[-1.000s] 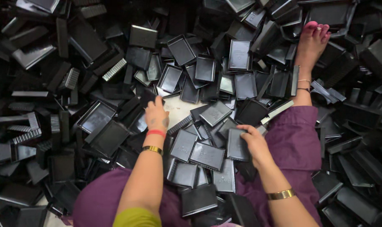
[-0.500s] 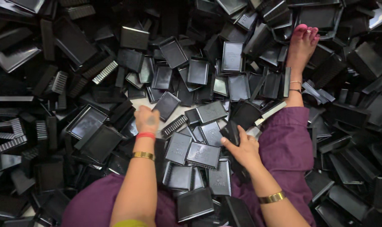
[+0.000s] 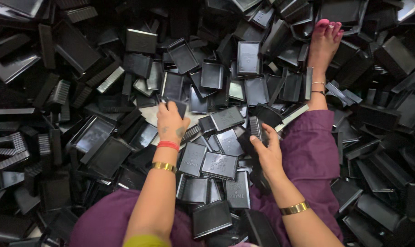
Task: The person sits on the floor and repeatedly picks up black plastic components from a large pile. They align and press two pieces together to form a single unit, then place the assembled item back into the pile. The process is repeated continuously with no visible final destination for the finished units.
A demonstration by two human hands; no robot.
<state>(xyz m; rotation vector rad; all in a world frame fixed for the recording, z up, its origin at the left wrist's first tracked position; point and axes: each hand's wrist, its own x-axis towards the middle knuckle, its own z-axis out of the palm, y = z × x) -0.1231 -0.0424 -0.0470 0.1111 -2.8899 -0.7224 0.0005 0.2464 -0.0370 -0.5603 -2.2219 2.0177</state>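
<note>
The left hand (image 3: 170, 122) closes its fingers on a small black plastic tray (image 3: 178, 106) atop the heap. The right hand (image 3: 267, 153) clasps a stack of black trays (image 3: 252, 133) beside the purple-clad leg (image 3: 308, 146).

Black rectangular plastic trays (image 3: 220, 165) heaped everywhere, no labels, signs, screens

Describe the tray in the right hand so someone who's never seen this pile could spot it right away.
Start at the purple-clad leg stretching toward the bare foot. Just left of the knee, the right hand grips a small black plastic tray. Unlike the flat-lying neighbours, it is lifted and tilted on edge.
</note>
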